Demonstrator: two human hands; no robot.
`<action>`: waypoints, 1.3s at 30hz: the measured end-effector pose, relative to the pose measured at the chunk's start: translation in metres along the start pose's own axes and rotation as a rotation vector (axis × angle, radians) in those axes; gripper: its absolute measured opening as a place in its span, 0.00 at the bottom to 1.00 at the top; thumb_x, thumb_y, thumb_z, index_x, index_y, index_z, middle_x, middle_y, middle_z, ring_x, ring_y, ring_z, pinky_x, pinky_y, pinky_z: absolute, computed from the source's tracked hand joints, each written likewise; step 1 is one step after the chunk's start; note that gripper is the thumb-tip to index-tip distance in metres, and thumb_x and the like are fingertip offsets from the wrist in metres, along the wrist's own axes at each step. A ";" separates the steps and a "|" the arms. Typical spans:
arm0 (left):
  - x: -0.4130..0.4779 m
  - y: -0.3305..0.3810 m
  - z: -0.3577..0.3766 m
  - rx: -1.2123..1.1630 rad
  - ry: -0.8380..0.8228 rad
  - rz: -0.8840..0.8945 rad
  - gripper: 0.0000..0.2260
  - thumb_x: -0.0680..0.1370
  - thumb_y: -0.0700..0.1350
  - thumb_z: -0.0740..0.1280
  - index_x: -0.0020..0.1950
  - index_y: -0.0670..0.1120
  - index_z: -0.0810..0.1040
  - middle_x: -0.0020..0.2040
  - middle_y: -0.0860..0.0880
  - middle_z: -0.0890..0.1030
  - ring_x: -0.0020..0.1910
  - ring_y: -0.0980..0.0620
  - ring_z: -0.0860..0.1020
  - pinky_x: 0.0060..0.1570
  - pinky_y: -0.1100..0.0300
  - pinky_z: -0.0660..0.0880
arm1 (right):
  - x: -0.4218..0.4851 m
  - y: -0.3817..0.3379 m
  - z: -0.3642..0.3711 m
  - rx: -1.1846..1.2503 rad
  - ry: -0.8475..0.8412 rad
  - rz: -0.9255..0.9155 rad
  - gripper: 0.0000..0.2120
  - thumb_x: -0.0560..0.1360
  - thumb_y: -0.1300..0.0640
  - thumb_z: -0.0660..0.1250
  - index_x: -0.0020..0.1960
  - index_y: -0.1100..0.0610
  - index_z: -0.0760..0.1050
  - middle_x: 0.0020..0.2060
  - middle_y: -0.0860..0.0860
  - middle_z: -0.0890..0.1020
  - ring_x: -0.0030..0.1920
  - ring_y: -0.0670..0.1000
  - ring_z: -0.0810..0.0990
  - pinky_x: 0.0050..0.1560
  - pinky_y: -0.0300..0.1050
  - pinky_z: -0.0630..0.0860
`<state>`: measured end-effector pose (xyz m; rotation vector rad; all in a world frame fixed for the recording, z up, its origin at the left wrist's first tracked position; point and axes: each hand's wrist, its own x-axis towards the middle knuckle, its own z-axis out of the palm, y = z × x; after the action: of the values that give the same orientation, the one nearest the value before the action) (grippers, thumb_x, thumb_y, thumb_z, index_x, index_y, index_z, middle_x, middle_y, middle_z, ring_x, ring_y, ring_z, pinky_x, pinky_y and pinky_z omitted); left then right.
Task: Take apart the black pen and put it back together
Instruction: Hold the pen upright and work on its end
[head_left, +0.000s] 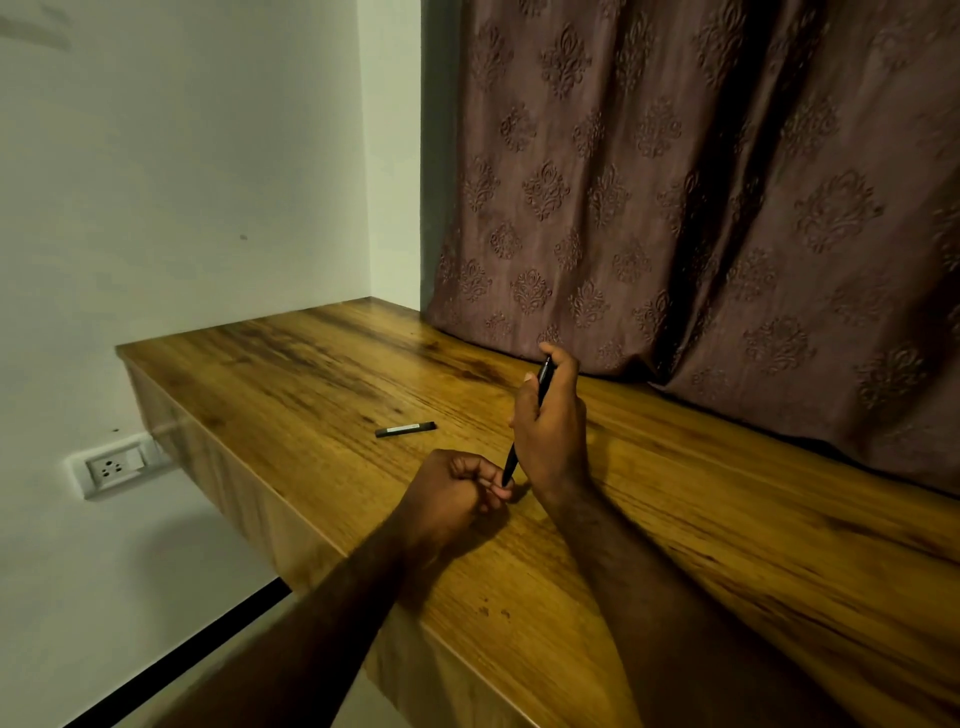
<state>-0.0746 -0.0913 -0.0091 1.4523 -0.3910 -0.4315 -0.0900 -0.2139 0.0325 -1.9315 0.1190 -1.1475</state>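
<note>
Two bare forearms come in from the bottom of the frame, sleeveless, left hand (457, 486) and right hand (551, 426) without rings.

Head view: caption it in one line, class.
Both hands grip a black pen above a wooden shelf.

Item count, head view
2 hands (452, 493) (550, 426), 1 pen body (524, 426), 1 loose pen cap (405, 429), 1 table (727, 519), 1 curtain (727, 182), 1 wall socket (117, 466).
</note>
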 end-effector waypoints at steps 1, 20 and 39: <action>-0.001 0.001 0.001 -0.005 0.009 0.011 0.12 0.68 0.26 0.61 0.35 0.38 0.82 0.37 0.33 0.81 0.30 0.52 0.76 0.32 0.61 0.72 | -0.001 0.000 0.000 0.013 -0.002 0.014 0.17 0.82 0.54 0.55 0.71 0.48 0.61 0.33 0.51 0.80 0.31 0.49 0.80 0.29 0.50 0.79; -0.007 0.009 0.000 0.069 0.132 0.072 0.15 0.72 0.29 0.61 0.38 0.43 0.83 0.36 0.45 0.85 0.35 0.53 0.81 0.36 0.63 0.77 | 0.020 -0.028 -0.012 1.076 -0.010 0.716 0.24 0.73 0.39 0.55 0.26 0.54 0.62 0.18 0.48 0.61 0.19 0.48 0.54 0.23 0.35 0.52; -0.007 0.009 -0.001 0.067 0.118 0.068 0.16 0.72 0.29 0.60 0.37 0.45 0.84 0.36 0.45 0.85 0.33 0.55 0.81 0.33 0.67 0.76 | 0.020 -0.026 -0.012 1.047 0.009 0.691 0.24 0.73 0.40 0.54 0.25 0.53 0.62 0.18 0.49 0.60 0.19 0.48 0.53 0.24 0.34 0.52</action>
<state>-0.0799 -0.0865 -0.0002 1.5174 -0.3620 -0.2793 -0.0958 -0.2149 0.0670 -0.8316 0.1364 -0.5425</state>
